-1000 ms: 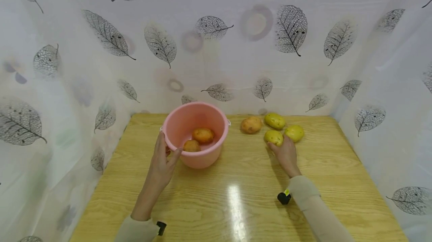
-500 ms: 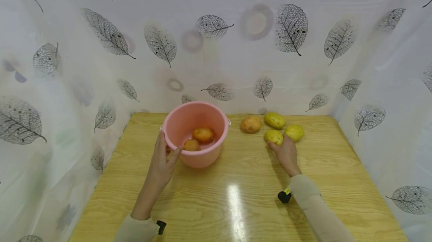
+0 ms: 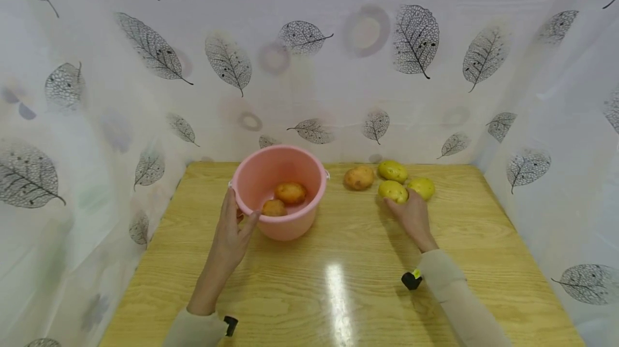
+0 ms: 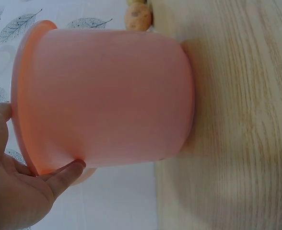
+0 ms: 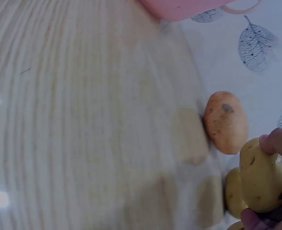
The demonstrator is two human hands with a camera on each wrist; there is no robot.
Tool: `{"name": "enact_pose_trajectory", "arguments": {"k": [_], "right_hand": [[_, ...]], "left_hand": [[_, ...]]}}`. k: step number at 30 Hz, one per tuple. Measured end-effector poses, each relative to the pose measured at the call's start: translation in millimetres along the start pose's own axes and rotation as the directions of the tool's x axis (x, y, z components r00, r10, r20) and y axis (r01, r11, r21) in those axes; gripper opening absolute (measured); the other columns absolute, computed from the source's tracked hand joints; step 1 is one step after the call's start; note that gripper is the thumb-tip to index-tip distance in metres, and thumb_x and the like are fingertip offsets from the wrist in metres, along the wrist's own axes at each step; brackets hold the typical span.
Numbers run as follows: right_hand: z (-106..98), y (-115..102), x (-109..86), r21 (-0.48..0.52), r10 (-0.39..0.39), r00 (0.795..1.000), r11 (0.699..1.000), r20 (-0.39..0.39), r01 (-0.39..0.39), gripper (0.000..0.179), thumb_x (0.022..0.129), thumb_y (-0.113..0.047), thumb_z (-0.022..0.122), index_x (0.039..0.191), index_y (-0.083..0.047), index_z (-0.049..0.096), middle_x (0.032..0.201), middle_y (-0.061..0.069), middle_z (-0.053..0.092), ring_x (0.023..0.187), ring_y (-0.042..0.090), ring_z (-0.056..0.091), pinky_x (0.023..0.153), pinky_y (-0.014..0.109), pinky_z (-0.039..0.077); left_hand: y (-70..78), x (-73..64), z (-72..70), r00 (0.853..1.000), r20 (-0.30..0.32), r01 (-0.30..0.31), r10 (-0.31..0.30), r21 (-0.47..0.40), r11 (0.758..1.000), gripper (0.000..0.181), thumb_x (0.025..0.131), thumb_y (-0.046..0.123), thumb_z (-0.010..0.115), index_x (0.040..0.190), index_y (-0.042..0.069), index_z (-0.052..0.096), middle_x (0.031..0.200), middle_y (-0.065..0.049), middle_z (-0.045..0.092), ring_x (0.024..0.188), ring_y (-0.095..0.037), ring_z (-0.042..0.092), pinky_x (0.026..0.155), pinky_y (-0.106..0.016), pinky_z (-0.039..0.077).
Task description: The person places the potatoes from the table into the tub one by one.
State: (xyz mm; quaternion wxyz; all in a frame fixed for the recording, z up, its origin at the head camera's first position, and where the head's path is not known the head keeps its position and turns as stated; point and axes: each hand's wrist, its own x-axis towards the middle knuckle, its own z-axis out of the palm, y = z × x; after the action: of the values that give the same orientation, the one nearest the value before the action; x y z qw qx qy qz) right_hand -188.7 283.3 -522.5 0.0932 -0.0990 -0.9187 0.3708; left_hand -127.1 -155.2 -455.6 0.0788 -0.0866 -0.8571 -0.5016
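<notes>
Yellow potato in hand: this one [image 3: 393,192] sits among the potatoes right of the bucket; I can't tell whether it is clear of the table [image 3: 290,293].
Right hand: the right hand [image 3: 415,217] grips that potato, digits set against opposite sides.
How it handles: I'd judge it firm and stiff, modest in weight, its smooth skin a little slippery; hard to break, though it could bruise if dropped.
Where to hold: across the rounded middle or at both ends, thumb facing fingers, looks surest to me.
Yellow neighbours: two, one behind [image 3: 393,171] and one to the right [image 3: 422,188] of the held one, making three yellow.
Brown potato on the table: one [image 3: 359,178], between the bucket and the yellow group.
Bucket: one pink bucket [image 3: 290,230], upright, probably light and slightly flexible.
Inside it: two brown potatoes, one farther in [image 3: 290,193] and one nearer [image 3: 274,208]; three brown in all, six potatoes in sight.
Left hand: the left hand [image 3: 231,237] holds the bucket, thumb and fingers spread at its rim and wall.
Backdrop: pale leaf-printed sheeting [image 3: 309,78] behind and at both sides.
</notes>
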Motion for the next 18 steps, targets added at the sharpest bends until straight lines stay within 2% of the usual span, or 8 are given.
{"name": "enact_pose_trajectory", "arguments": {"k": [7, 13, 18], "right_hand": [[-21.8, -22.9, 1.6, 0.0, -0.034, 0.999, 0.999, -0.007, 0.034, 0.061, 0.094, -0.035, 0.076, 0.126, 0.014, 0.059, 0.106, 0.025, 0.065, 0.087, 0.032, 0.059, 0.067, 0.036, 0.046], [-36.3, -46.4, 0.9, 0.01, -0.078, 0.996, 0.997, -0.032, 0.079, 0.056, 0.093, -0.037, 0.076, 0.122, 0.01, 0.063, 0.095, 0.021, 0.064, 0.077, 0.03, 0.056, 0.06, 0.034, 0.044], [-46.0, -69.3, -1.0, 0.013, -0.091, 0.996, 0.996, -0.008, 0.091, 0.067, 0.093, -0.046, 0.074, 0.134, 0.006, 0.059, 0.102, 0.02, 0.066, 0.079, 0.029, 0.058, 0.061, 0.034, 0.046]], "left_hand": [[0.6, 0.2, 0.2, 1.0, -0.002, 0.004, -0.004, 0.0, 1.0, 0.087, 0.108, 0.036, 0.057, 0.166, 0.008, -0.001, 0.172, -0.012, 0.006, 0.14, -0.043, 0.044, 0.111, -0.057, 0.043], [0.2, -0.1, 0.5, 1.0, -0.002, 0.004, -0.004, 0.004, 1.0, 0.088, 0.108, 0.037, 0.057, 0.166, 0.009, -0.002, 0.172, -0.011, 0.006, 0.141, -0.042, 0.043, 0.111, -0.057, 0.043], [-0.3, -0.1, 0.8, 1.0, -0.007, -0.01, 0.01, 0.0, 1.0, 0.087, 0.107, 0.036, 0.057, 0.167, 0.011, -0.001, 0.172, -0.011, 0.006, 0.141, -0.042, 0.042, 0.111, -0.057, 0.043]]}}
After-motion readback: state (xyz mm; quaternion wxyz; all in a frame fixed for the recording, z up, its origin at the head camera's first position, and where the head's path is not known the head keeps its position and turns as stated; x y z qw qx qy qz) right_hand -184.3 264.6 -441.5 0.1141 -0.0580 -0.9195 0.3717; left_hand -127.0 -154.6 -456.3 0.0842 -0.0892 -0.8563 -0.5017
